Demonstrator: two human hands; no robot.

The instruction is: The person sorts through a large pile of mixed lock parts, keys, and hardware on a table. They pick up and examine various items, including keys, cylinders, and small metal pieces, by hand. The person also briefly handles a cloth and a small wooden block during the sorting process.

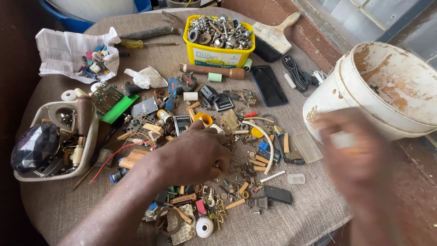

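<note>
Resting on a scatter of small, light metal and plastic oddments [236, 182], the left hand [191, 155] curls its fingers, pinching hidden; the blurred right hand [359, 155] is unreadable beside the stiff white plastic bucket [364, 86].

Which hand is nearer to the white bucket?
Right. The right hand, blurred, is just in front of the white bucket, overlapping its lower side. The left hand rests far left, on the small parts.

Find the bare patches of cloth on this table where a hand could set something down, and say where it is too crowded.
Bare cloth lies near the front-left edge, below the white tray, and front-right past the black block. The middle around the left hand is crowded with small parts, up to the yellow tub.
</note>
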